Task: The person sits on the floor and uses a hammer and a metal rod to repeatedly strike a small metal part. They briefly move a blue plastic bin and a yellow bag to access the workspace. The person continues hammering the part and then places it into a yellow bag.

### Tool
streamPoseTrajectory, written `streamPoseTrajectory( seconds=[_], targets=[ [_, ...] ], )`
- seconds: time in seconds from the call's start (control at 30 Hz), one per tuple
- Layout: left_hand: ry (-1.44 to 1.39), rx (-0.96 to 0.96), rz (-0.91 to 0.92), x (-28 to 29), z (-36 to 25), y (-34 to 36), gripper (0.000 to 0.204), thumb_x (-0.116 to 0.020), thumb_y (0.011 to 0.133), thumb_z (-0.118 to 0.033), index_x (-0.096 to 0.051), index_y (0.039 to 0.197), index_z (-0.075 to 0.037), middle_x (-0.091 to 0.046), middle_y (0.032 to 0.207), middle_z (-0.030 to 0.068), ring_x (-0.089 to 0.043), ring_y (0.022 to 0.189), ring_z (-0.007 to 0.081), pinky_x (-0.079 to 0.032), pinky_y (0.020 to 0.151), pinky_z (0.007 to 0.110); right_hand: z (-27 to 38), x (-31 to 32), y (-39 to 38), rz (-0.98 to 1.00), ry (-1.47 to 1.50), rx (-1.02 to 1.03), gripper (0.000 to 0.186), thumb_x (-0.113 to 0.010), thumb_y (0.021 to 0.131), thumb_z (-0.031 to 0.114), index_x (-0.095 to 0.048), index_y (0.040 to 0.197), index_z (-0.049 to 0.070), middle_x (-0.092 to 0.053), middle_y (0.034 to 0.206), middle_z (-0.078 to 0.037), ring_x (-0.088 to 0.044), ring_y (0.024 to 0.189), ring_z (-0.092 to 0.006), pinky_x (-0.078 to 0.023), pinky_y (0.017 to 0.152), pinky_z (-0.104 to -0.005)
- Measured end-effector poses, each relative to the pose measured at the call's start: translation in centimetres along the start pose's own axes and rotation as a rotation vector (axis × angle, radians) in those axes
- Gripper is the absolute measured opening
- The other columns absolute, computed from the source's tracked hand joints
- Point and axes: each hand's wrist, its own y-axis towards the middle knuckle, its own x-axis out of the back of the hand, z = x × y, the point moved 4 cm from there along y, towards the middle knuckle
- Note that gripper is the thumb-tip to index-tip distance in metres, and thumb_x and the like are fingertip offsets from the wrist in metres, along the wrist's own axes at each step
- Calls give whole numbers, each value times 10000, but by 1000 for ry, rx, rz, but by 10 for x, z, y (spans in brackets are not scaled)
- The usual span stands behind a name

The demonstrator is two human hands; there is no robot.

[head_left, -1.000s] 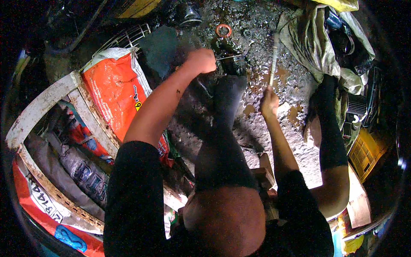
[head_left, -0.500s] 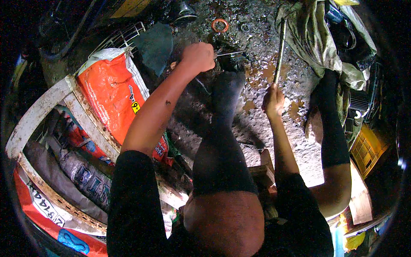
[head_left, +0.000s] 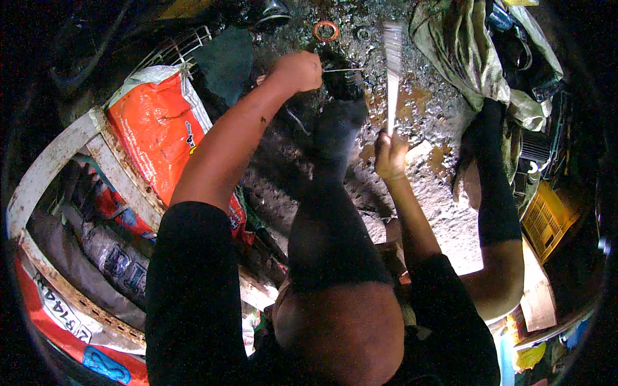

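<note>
My left hand (head_left: 301, 71) is a closed fist around the end of a thin metal rod (head_left: 344, 69). The rod juts out level to the right over a dark, wet-looking part (head_left: 347, 87) whose kind I cannot make out. To the right, my right hand (head_left: 391, 157) grips the lower end of a long straight metal bar (head_left: 391, 83). Motion smears the bar, most of all at its upper end. It stands well apart from the thin rod. My dark-covered lower leg (head_left: 335, 145) reaches up between the two hands.
An orange ring (head_left: 326, 31) and a small dark ring (head_left: 364, 32) lie on the greasy ground at the back. At left are a red sack (head_left: 151, 125) and a rusty white frame (head_left: 55, 164). A pale cloth (head_left: 460, 58) and a yellow crate (head_left: 547, 215) are at right.
My right hand has moved left, swinging the long bar leftward with it. My left hand keeps its grip on the thin rod. The whole view has shifted slightly.
</note>
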Motion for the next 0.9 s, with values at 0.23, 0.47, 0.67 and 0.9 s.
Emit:
streamPoseTrajectory(
  seconds=[0.23, 0.47, 0.67, 0.9],
  targets=[
    [28, 60, 76, 1, 2, 0, 325, -591, 719, -191, -697, 921, 41, -680, 950, 258, -672, 917, 403, -547, 798, 489, -12, 21, 10, -147, 57, -112, 517, -380, 1006, 447, -589, 803, 19, -493, 541, -85, -431, 468, -202, -361, 466, -377],
    [90, 21, 31, -9, 8, 14, 316, -564, 745, -216, -715, 941, -20, -685, 1020, 219, -669, 934, 390, -541, 806, 483, -14, -13, 13, -39, -149, -150, 433, -432, 997, 383, -648, 1041, 11, -581, 660, -143, -560, 579, -241, -441, 546, -369],
    [35, 63, 103, -5, 8, 4, 323, -582, 728, -188, -715, 964, -13, -681, 1021, 229, -667, 940, 394, -537, 822, 476, 16, 0, 6, -148, 230, -107, 486, -398, 1019, 426, -505, 712, 65, -450, 519, 16, -378, 410, -71, -290, 383, -259],
    [97, 26, 102, -7, 5, 13, 356, -586, 726, -198, -683, 968, 44, -677, 1010, 247, -664, 928, 414, -544, 821, 485, -50, -16, 1, -7, -125, -298, 452, -423, 1008, 380, -626, 857, 6, -512, 531, -81, -527, 490, -180, -406, 477, -381]
  ],
)
